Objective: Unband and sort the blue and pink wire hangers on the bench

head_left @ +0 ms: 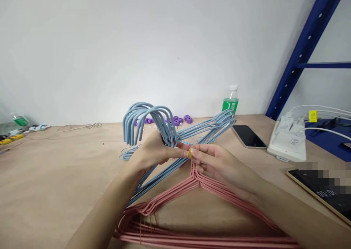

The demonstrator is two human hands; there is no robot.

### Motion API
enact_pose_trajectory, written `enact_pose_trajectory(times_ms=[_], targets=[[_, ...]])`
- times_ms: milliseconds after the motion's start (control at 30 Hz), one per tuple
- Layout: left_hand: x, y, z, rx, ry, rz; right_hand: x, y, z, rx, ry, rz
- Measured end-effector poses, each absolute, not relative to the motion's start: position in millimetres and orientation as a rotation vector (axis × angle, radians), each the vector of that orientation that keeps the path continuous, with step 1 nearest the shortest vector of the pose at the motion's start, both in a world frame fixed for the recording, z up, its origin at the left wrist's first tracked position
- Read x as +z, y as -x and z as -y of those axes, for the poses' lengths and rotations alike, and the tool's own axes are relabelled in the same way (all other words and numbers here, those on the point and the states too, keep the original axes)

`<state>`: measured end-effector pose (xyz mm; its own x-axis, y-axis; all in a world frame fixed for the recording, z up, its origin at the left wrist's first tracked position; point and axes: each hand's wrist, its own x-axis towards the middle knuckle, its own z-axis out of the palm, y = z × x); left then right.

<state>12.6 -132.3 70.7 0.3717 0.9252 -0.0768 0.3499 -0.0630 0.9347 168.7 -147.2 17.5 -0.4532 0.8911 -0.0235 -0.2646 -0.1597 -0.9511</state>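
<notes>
My left hand (153,150) is wrapped round the necks of a bundle of blue hangers (204,132), just below their curved hooks. Its thumb reaches across to a thin yellow rubber band (189,153). From the right, my right hand (216,161) pinches that bunched band between thumb and fingertips. Directly under both hands lies a stack of pink hangers (170,192), its necks near my right fingers and its hooks largely hidden. More yellow bands (140,227) loop round the pink hangers' left end.
Behind the hangers lie several purple rings (177,121) and a green-labelled bottle (230,102). To the right are a dark phone (249,136), a white power strip (287,141) with cables and a second phone (323,194). A blue metal frame (304,48) rises at the right.
</notes>
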Motion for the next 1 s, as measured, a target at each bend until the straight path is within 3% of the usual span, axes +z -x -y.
enact_pose_trajectory(times_ms=[433,1000], targets=[[70.2,-10.5,132.6,0.643,-1.666,-1.216,9.0,-167.7,142.9,1.552,0.879,1.330],[71.8,-11.7,135.1,0.653,-1.712,-1.178,15.2,-167.7,144.8,1.845,0.729,1.175]])
